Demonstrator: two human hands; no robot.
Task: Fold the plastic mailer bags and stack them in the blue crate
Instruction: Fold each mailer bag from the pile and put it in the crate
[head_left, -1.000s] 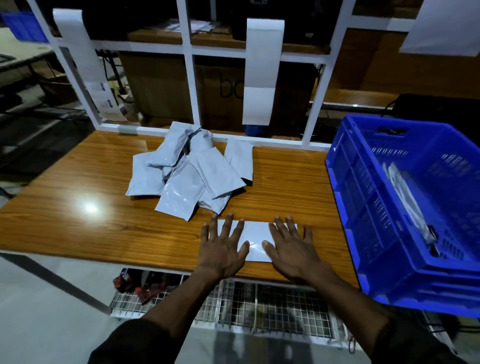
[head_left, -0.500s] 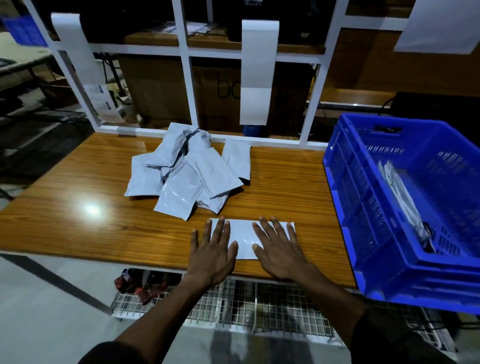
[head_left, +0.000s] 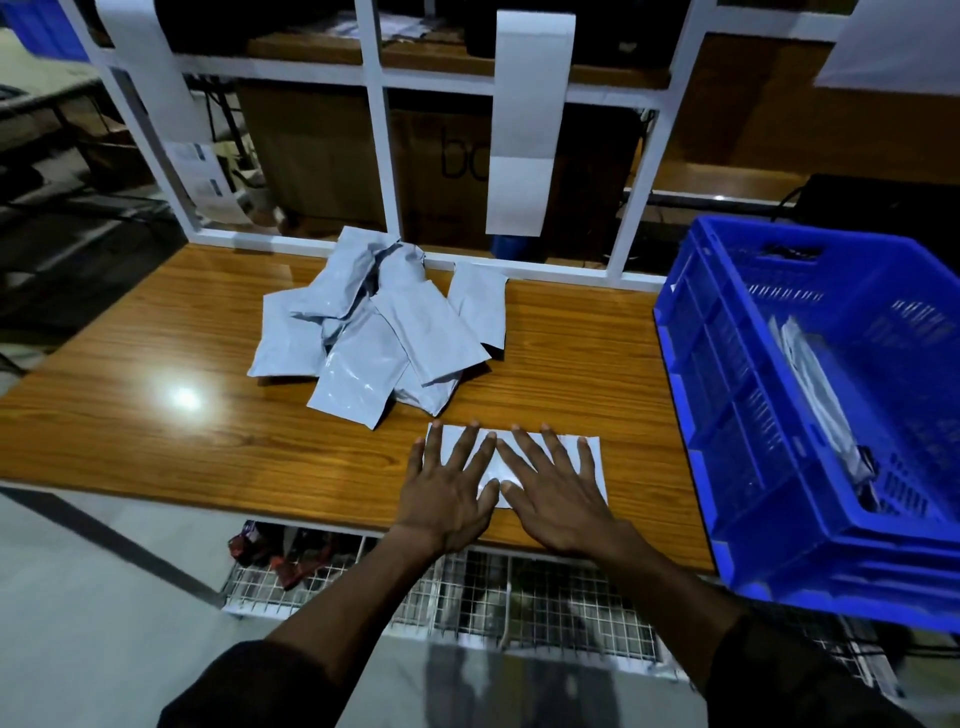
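Wooden table (head_left: 156, 441), near edge: left hand (head_left: 447, 499) and right hand (head_left: 558, 504), grips open, are flattening the folded mailer bag (head_left: 595, 457); crease it evenly.

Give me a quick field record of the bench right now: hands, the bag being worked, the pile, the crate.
left hand: flat, fingers spread, pressing the bag's left part
right hand: flat, fingers spread, pressing the bag's right part
bag under hands: white, flat on the wooden table near its front edge
loose pile: grey mailer bags heaped behind the hands, overlapping, unfolded
blue crate: at the table's right end, some bags already inside
grip: none, both hands only press
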